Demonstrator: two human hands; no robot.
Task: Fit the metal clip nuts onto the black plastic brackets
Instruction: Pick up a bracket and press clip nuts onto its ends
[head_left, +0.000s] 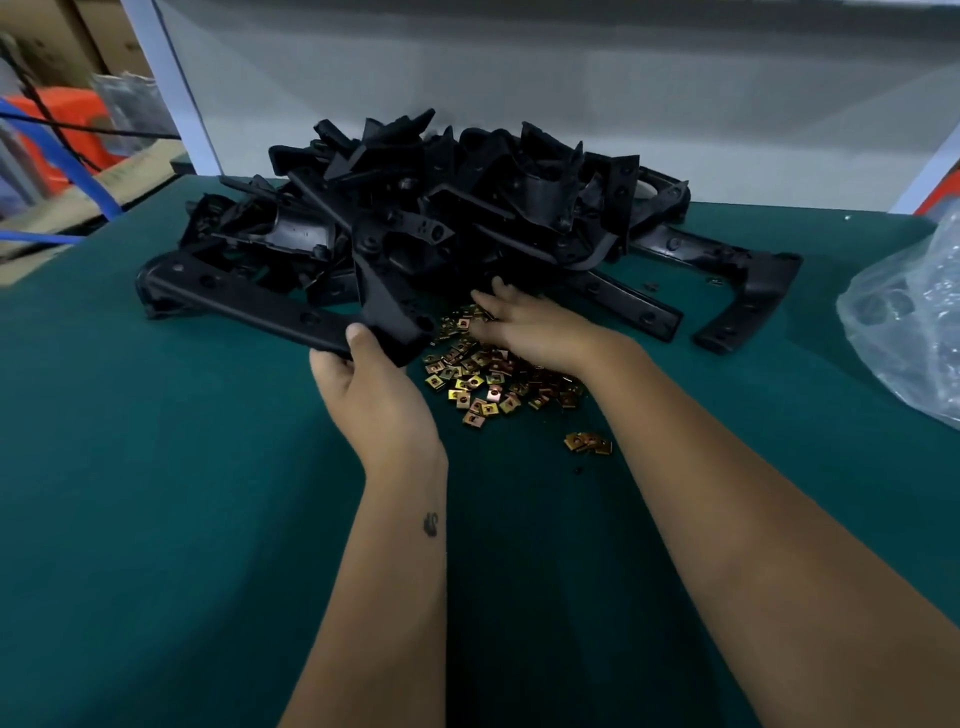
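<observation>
The loose heap of brass-coloured clip nuts lies on the green bench just in front of the big pile of black brackets, with a few stray nuts a little nearer to you. Your right hand rests on the far edge of the heap, fingers reaching into the nuts; you cannot tell whether they pinch one. Your left hand grips the near end of a long black bracket, thumb on top, its far end reaching left across the bench. A crumpled clear plastic bag sits at the right edge.
</observation>
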